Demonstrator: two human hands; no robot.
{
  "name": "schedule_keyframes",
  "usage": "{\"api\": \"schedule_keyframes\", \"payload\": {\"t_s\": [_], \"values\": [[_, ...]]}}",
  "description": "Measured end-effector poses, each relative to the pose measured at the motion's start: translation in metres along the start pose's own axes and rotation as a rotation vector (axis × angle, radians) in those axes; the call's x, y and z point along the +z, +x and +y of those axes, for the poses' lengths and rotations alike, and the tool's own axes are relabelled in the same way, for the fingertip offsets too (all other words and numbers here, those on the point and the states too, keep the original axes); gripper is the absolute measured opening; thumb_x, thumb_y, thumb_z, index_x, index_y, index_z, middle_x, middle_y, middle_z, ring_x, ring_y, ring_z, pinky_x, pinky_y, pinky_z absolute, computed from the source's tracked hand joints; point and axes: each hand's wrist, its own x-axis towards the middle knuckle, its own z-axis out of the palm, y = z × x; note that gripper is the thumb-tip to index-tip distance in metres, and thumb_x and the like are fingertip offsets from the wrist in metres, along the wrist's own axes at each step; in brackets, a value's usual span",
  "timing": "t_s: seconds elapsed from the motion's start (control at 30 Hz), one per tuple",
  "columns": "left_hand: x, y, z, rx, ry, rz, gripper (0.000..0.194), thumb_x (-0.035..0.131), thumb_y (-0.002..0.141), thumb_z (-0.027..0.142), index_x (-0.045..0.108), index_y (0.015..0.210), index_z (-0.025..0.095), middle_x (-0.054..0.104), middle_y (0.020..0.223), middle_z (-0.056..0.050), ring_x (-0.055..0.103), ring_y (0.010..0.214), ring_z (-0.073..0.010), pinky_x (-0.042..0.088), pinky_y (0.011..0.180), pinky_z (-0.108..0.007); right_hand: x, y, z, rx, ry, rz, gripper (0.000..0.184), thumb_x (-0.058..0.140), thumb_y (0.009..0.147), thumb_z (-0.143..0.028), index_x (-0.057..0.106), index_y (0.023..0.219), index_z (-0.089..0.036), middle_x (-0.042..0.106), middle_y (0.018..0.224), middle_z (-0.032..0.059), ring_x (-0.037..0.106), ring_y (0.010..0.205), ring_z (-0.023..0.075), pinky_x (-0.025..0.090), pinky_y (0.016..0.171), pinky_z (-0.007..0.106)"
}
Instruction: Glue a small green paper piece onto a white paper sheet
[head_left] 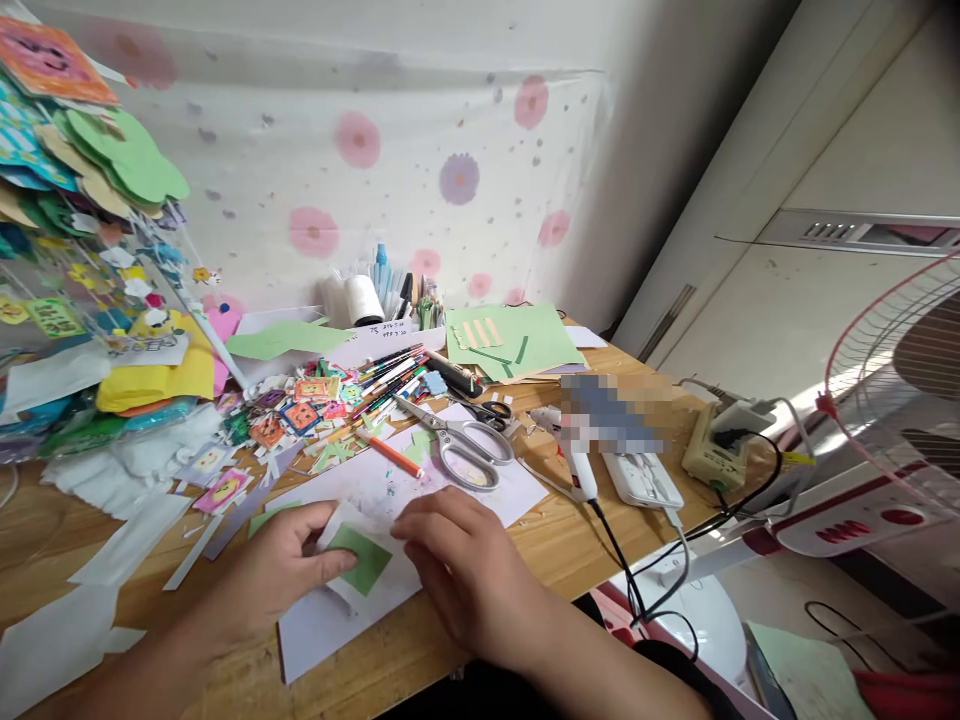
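Note:
My left hand [296, 560] pinches a small green paper square [366, 562], with the thumb lying on its face. A paler, whitish sheet [346, 514] shows behind the square. At its right edge is my right hand [480, 585], fingers curled and pressed together; what they grip, if anything, is hidden. Under both hands lies a large white sheet of paper [315, 635]. Farther back on that sheet rest grey-handled scissors [469, 450] and an orange marker [394, 453].
Paper scraps and small drawings [300, 415] crowd the left. Pencils [394, 380] and green card [510, 335] lie behind. A white glue gun [574, 460], a white power bank [641, 480] and a power strip [716, 450] with cables are right, beside a fan [900, 370].

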Motion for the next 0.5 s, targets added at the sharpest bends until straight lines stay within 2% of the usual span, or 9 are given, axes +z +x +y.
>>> {"api": "schedule_keyframes", "payload": {"t_s": [0.07, 0.13, 0.2, 0.23, 0.27, 0.3, 0.33, 0.4, 0.5], "values": [[-0.004, 0.000, 0.000, -0.008, -0.099, -0.014, 0.027, 0.073, 0.069, 0.040, 0.068, 0.084, 0.019, 0.072, 0.082, -0.001, 0.067, 0.083, -0.0216, 0.054, 0.073, -0.029, -0.035, -0.006, 0.000, -0.128, 0.043, 0.098, 0.033, 0.045, 0.082, -0.003, 0.060, 0.108, -0.018, 0.068, 0.086, 0.0083, 0.062, 0.076, 0.0183, 0.051, 0.066, 0.032], [-0.010, 0.001, 0.000, -0.048, -0.137, 0.051, 0.027, 0.075, 0.068, 0.041, 0.067, 0.080, 0.018, 0.071, 0.074, 0.001, 0.065, 0.074, -0.0188, 0.054, 0.067, -0.026, -0.075, -0.010, 0.007, -0.066, -0.033, 0.334, 0.033, 0.043, 0.085, -0.004, 0.064, 0.104, -0.022, 0.065, 0.076, 0.0044, 0.061, 0.067, 0.0173, 0.050, 0.059, 0.033], [-0.015, 0.003, -0.001, -0.116, -0.161, 0.092, 0.031, 0.078, 0.064, 0.042, 0.067, 0.079, 0.017, 0.072, 0.075, 0.000, 0.065, 0.072, -0.0186, 0.054, 0.065, -0.027, -0.116, -0.009, 0.027, -0.125, -0.154, 0.853, 0.019, 0.053, 0.085, -0.012, 0.068, 0.086, -0.024, 0.061, 0.068, 0.0007, 0.058, 0.058, 0.0160, 0.048, 0.054, 0.032], [-0.018, 0.004, -0.002, -0.142, -0.177, 0.118, 0.034, 0.079, 0.062, 0.044, 0.067, 0.080, 0.017, 0.073, 0.077, -0.001, 0.066, 0.072, -0.0195, 0.055, 0.065, -0.028, -0.136, -0.008, 0.041, -0.091, -0.249, 1.106, 0.013, 0.059, 0.082, -0.013, 0.069, 0.078, -0.022, 0.059, 0.064, -0.0004, 0.055, 0.053, 0.0145, 0.046, 0.051, 0.031], [-0.021, 0.006, -0.004, -0.162, -0.189, 0.147, 0.038, 0.080, 0.060, 0.046, 0.068, 0.082, 0.017, 0.074, 0.080, -0.002, 0.067, 0.074, -0.0206, 0.056, 0.066, -0.029, -0.155, -0.006, 0.058, 0.006, -0.306, 1.159, 0.008, 0.064, 0.080, -0.014, 0.069, 0.076, -0.020, 0.058, 0.060, -0.0014, 0.055, 0.050, 0.0139, 0.046, 0.051, 0.030], [-0.023, 0.008, -0.007, -0.176, -0.197, 0.183, 0.043, 0.081, 0.057, 0.049, 0.068, 0.082, 0.017, 0.075, 0.082, -0.002, 0.067, 0.075, -0.0219, 0.057, 0.066, -0.030, -0.171, -0.006, 0.076, 0.102, -0.326, 1.094, 0.005, 0.066, 0.078, -0.016, 0.069, 0.078, -0.020, 0.059, 0.058, -0.0019, 0.056, 0.050, 0.0145, 0.046, 0.051, 0.030], [-0.025, 0.010, -0.010, -0.181, -0.200, 0.230, 0.047, 0.082, 0.053, 0.052, 0.068, 0.082, 0.017, 0.075, 0.081, -0.003, 0.068, 0.075, -0.0231, 0.058, 0.066, -0.031, -0.186, -0.006, 0.095, 0.253, -0.358, 0.959, 0.007, 0.064, 0.079, -0.020, 0.069, 0.084, -0.019, 0.063, 0.062, -0.0006, 0.060, 0.055, 0.0154, 0.050, 0.057, 0.032], [-0.028, 0.014, -0.017, -0.171, -0.185, 0.326, 0.054, 0.083, 0.048, 0.058, 0.067, 0.080, 0.017, 0.076, 0.080, -0.004, 0.068, 0.077, -0.0248, 0.059, 0.066, -0.033, -0.208, -0.008, 0.132, 0.569, -0.447, 0.558, 0.017, 0.053, 0.086, -0.027, 0.066, 0.094, -0.020, 0.070, 0.074, 0.0028, 0.068, 0.069, 0.0176, 0.054, 0.068, 0.034], [-0.027, 0.020, -0.024, -0.120, -0.049, 0.558, 0.068, 0.075, 0.047, 0.072, 0.069, 0.088, 0.018, 0.077, 0.086, -0.004, 0.069, 0.085, -0.0264, 0.060, 0.072, -0.033, -0.221, -0.012, 0.176, 0.680, -0.458, 0.208, 0.018, 0.057, 0.082, -0.030, 0.069, 0.093, -0.022, 0.076, 0.086, 0.0047, 0.070, 0.078, 0.0226, 0.053, 0.073, 0.038]]}}
